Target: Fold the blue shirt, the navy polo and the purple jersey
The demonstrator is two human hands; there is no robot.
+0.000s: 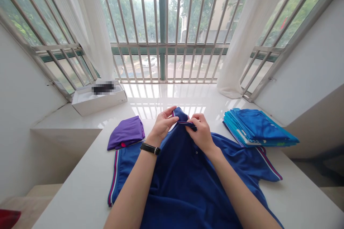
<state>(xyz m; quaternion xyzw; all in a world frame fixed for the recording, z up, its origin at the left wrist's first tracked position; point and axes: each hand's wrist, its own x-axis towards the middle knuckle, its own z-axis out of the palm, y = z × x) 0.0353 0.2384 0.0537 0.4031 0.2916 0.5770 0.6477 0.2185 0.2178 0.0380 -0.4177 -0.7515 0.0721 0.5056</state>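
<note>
A dark blue polo shirt [177, 179] with striped sleeve edges lies spread over the white table, its collar raised off the surface. My left hand [162, 125], a black watch [149, 148] on its wrist, pinches the left side of the collar between thumb and fingers. On the other side of the collar, my right hand [200, 130] grips the striped collar edge, with its fingers curled. One small button shows on the shirt front below my right hand. Both forearms cross over the shirt and cover parts of it.
A folded purple garment [127, 133] lies at the left, touching the shirt's sleeve. To the right sits a stack of folded blue clothes [258, 127]. An open white box [99, 102] rests on the windowsill [172, 96], before a barred window with white curtains [242, 43].
</note>
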